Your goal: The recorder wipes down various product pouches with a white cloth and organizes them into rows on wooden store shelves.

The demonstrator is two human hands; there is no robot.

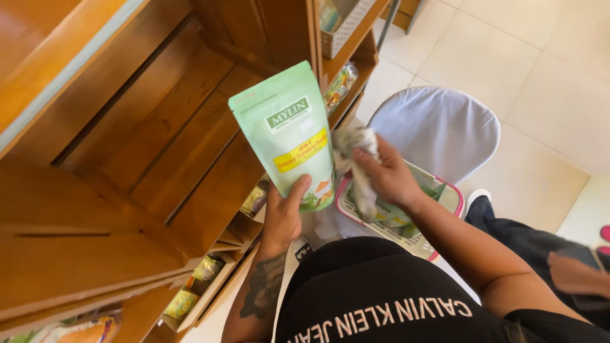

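The person wears a black short-sleeved top (381,298) bearing white block lettering across the chest. A dark tattoo (262,289) covers the left forearm. Both hands are bare, without gloves, rings or a watch.

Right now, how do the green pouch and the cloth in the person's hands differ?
The green pouch is stiff, flat and upright, held at its bottom edge by the left hand; the cloth is limp and crumpled, bunched in the right hand. The pouch is pale green with a yellow label; the cloth is greyish-white and plain. The pouch is larger than the cloth. Both are held above the basket, beside the wooden shelf.
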